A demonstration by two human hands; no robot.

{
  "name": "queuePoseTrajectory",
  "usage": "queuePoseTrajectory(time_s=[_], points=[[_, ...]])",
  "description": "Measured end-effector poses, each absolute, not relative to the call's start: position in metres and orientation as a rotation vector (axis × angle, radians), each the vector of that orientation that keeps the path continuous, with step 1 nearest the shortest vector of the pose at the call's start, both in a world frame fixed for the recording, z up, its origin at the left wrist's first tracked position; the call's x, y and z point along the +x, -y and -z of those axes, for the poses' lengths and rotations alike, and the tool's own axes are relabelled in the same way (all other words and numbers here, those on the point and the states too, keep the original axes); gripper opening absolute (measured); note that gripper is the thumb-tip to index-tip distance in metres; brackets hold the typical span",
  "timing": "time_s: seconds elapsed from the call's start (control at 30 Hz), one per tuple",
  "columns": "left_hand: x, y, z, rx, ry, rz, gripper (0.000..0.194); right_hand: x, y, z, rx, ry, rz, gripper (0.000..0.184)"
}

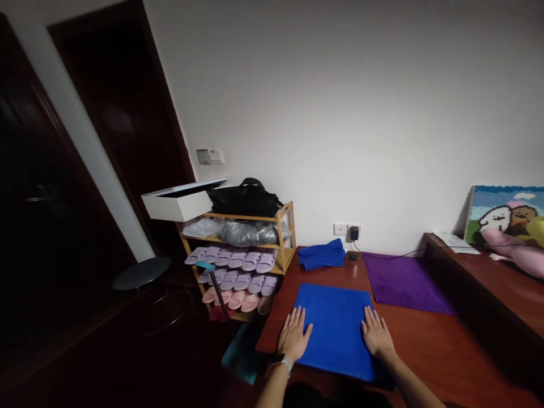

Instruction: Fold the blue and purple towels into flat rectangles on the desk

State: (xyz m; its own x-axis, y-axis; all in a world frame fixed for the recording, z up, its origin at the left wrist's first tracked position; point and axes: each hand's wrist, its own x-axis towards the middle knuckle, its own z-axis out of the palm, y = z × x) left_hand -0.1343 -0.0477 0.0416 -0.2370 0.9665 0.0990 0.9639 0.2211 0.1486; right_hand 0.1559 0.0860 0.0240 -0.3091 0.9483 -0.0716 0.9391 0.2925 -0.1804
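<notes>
A blue cloth (pixel 335 331) lies spread flat on the reddish-brown wooden table (pixel 429 340), its near edge reaching the table's front. My left hand (pixel 294 334) rests flat on its left edge, fingers stretched out, with a watch on the wrist. On the cloth's right edge lies my right hand (pixel 377 333), palm down and fingers extended. Behind it, near the wall, sits a second blue cloth (pixel 322 255), loosely folded. A purple cloth (pixel 403 280) is spread out on the table to the right.
Left of the table stands a wooden rack (pixel 285 255) with several slippers (pixel 238 280), a black bag (pixel 246 198) and a white box (pixel 182 205). A dustpan (pixel 242 351) and round stool (pixel 142 273) are nearby. A charger (pixel 354 232) plugs into the wall; a pink plush toy (pixel 514 252) lies right.
</notes>
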Motion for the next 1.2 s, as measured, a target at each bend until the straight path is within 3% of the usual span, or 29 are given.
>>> queuePoseTrajectory(time_s=[0.63,1.0,1.2], points=[[-0.134,0.04,-0.049,1.96,-2.451,-0.202,0.068,0.175,-0.012,-0.024,-1.79,2.388,-0.312,0.068],[0.027,-0.017,-0.031,2.289,-1.992,-0.364,0.063,0.169,-0.022,-0.031,-1.723,2.412,-0.382,0.067],[-0.016,-0.009,-0.032,2.249,-2.053,-0.297,0.062,0.17,-0.023,-0.033,-1.754,2.408,-0.386,0.069]])
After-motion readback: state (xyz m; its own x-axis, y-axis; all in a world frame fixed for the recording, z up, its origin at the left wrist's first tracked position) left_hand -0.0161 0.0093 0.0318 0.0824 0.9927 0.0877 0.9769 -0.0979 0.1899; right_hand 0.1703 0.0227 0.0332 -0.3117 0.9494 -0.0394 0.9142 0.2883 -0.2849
